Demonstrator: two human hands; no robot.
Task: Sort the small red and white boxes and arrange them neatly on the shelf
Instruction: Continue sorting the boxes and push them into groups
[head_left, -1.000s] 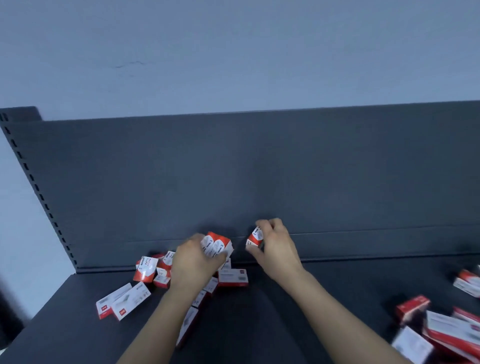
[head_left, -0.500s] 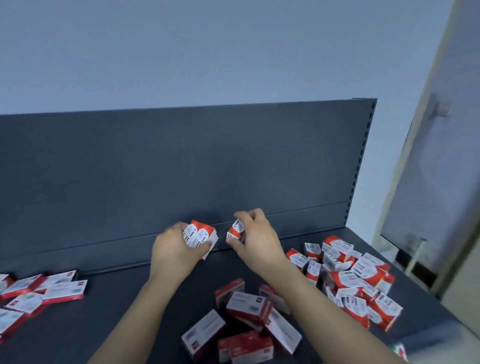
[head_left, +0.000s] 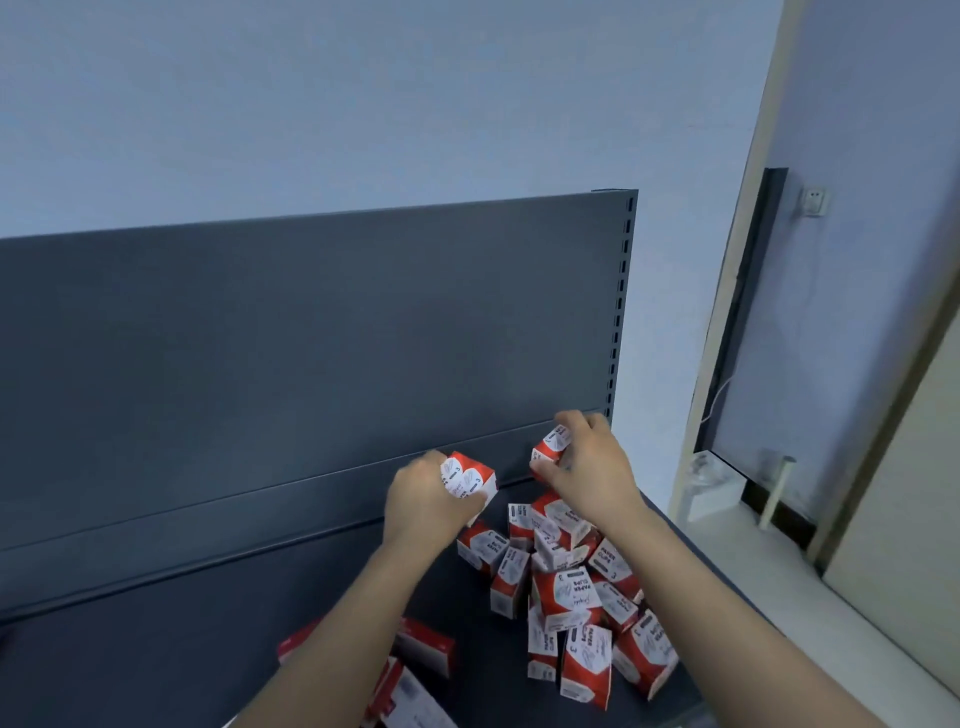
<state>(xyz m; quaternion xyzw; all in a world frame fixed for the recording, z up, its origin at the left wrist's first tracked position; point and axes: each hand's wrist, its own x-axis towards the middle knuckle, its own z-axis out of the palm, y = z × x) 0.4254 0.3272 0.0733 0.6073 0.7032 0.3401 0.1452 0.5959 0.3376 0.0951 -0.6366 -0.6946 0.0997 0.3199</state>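
Up by the back panel (head_left: 311, 338) of the dark shelf (head_left: 156, 670), left hand (head_left: 423, 501) curls tight round a small bunch of red-white boxes (head_left: 467, 480). Right hand (head_left: 592, 473) pinches 1 box (head_left: 551, 446) in its fingertips, just right of them. Jumbled pile (head_left: 571, 587) sits at the shelf's right end, under the right wrist; flatter boxes (head_left: 423, 647) lie nearer, partly hidden by the left forearm.

One camera, worn on the person's head, looks forward and down over the dark shelf (head_left: 156, 670) toward its back panel (head_left: 311, 338) and the pale wall (head_left: 363, 104) above. It sits near, within arm's reach: the left forearm (head_left: 358, 608) and right forearm (head_left: 727, 597) enter from the bottom edge (wide-angle lens, uprights leaning), door frame (head_left: 727, 322) at right.
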